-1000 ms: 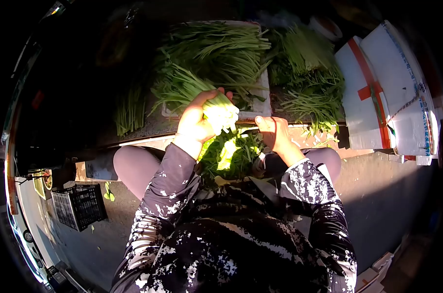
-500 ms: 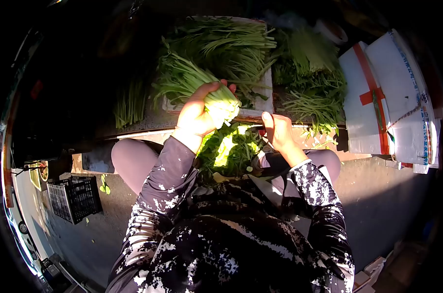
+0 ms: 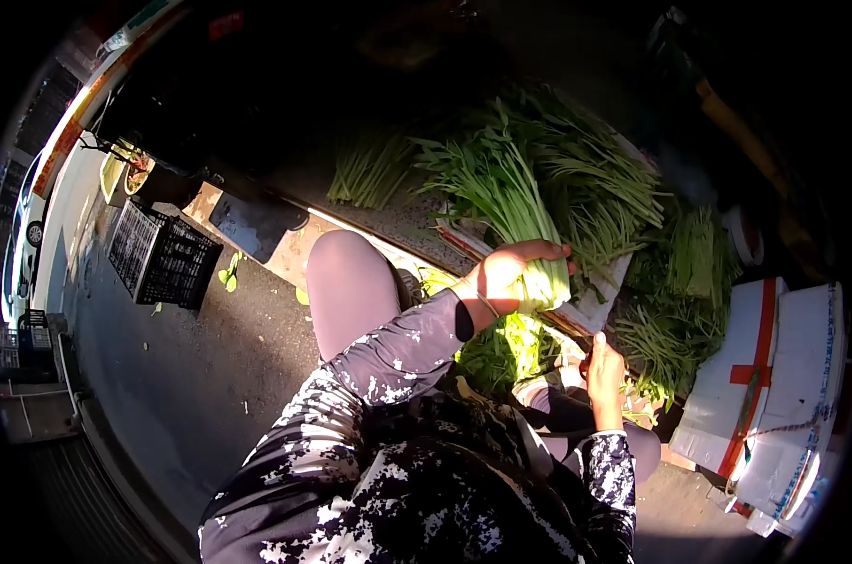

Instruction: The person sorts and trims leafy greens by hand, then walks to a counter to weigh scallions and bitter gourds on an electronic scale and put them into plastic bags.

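My left hand [image 3: 501,277] is closed around the stem ends of a bunch of long-stemmed leafy greens [image 3: 515,202]. The leaves of the bunch point away from me, and its pale cut ends catch the sunlight. Lower and to the right, my right hand [image 3: 606,371] is closed with the thumb up; a small dark bit shows at its left side, too shaded to name. More greens [image 3: 600,179] lie in a white tray [image 3: 602,303] just beyond my hands. Below the bunch, loose leaves [image 3: 490,362] lie heaped between my legs.
White foam boxes [image 3: 708,404] with red tape stand at the right. Beside the tray lie further greens [image 3: 694,268], and a separate bundle [image 3: 369,174] sits farther left. A black plastic crate [image 3: 167,254] is on the ground at the left, with scattered leaves [image 3: 228,273] near it.
My view has turned, so the tray, boxes and both hands appear farther right and lower. The left hand still grips the bunch; the right hand stays closed.
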The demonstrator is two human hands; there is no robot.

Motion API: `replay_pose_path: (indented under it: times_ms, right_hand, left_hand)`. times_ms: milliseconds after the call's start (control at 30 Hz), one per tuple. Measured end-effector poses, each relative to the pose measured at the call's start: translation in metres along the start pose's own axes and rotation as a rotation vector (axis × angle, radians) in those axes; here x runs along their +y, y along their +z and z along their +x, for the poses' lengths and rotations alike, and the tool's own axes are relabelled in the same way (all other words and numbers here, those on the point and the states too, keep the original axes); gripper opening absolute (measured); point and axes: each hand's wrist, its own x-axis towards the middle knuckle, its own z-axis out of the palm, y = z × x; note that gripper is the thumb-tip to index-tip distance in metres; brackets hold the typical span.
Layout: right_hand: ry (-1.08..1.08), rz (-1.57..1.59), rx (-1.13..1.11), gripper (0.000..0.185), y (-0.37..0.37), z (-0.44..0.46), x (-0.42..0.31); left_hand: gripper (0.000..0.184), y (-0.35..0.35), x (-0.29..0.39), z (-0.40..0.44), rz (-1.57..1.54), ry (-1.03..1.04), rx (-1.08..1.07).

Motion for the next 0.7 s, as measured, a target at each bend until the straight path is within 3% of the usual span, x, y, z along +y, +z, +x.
replay_pose_path:
  times_ms: [67,200,267,333,400,467,500,533,600,633,700]
  right_hand:
    - [0.099,0.147,-0.025,0.061,0.014,-0.002,-0.002]
    - [0.117,0.002,-0.124,0.059,0.038,-0.006,0.015]
    - [0.126,-0.017,-0.152,0.057,0.053,-0.011,0.026]
    - [0.355,0.094,-0.218,0.055,0.048,-0.018,-0.020]
    - [0.223,-0.015,-0.220,0.057,0.065,-0.023,0.012]
    - [0.265,0.015,-0.298,0.056,0.066,-0.021,0.000]
    - [0.393,0.077,-0.353,0.055,0.075,-0.023,0.015]
    - [0.300,-0.027,-0.340,0.057,0.080,-0.026,0.030]
    - [0.134,-0.158,-0.327,0.058,0.084,-0.024,0.029]
    - [0.345,-0.067,-0.374,0.059,0.083,-0.026,0.024]
    - [0.376,-0.105,-0.430,0.060,0.089,-0.019,0.027]
  left_hand:
    - [0.020,0.007,0.007,-0.012,-0.008,0.056,0.080]
    - [0.032,-0.002,0.062,-0.033,0.131,-0.033,0.024]
    - [0.041,-0.003,0.096,-0.044,0.223,0.115,-0.019]
    - [0.048,-0.001,0.137,-0.056,0.323,0.150,-0.030]
    - [0.040,-0.008,0.176,-0.057,0.314,0.145,-0.048]
    - [0.043,-0.019,0.214,-0.053,0.415,0.186,-0.079]
    - [0.046,-0.026,0.229,-0.050,0.479,0.196,-0.093]
    - [0.057,-0.037,0.241,-0.047,0.571,0.225,-0.008]
    - [0.058,-0.067,0.265,-0.036,0.651,0.154,0.012]
    - [0.056,-0.089,0.274,-0.029,0.666,0.126,0.067]
    - [0.050,-0.150,0.285,-0.012,0.736,0.056,0.216]
